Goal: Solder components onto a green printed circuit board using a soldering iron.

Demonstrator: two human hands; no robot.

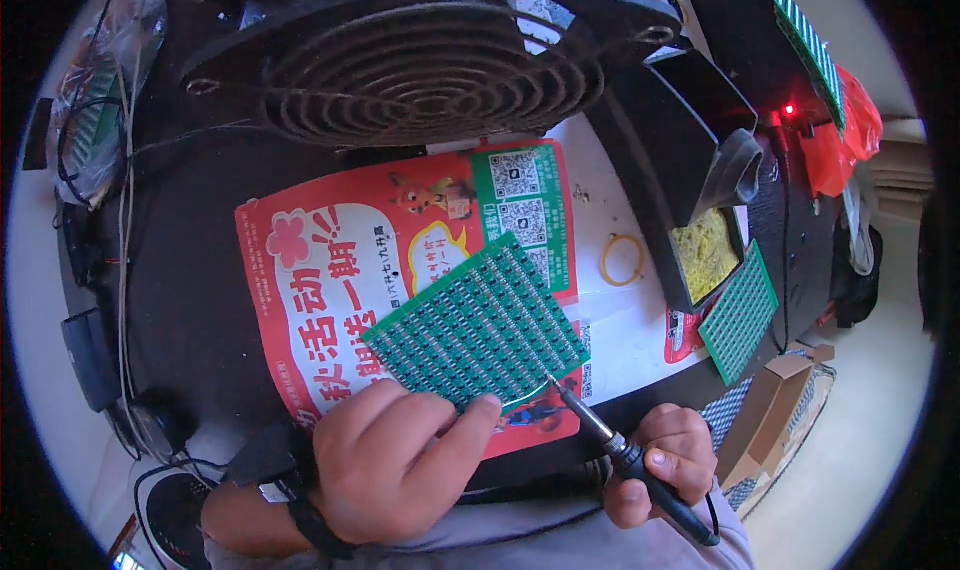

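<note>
A green circuit board panel (478, 320) with rows of small parts lies at an angle on a printed red and white sheet (310, 300). My left hand (385, 460) is closed at the board's near edge, pinching a thin, pale solder wire (528, 397) between thumb and fingers. In my right hand (672, 460) is a soldering iron (628, 458) with a black handle and metal barrel. Its tip meets the free end of the wire near the board's lower right corner; whether it touches the board I cannot tell.
A black fan (430, 75) with a round grille stands behind the board. To the right are a holder with yellow sponge (706, 253), a second green panel (742, 315), a yellow ring (622, 259) and a cardboard box (775, 410). Cables (125, 270) run down the left side.
</note>
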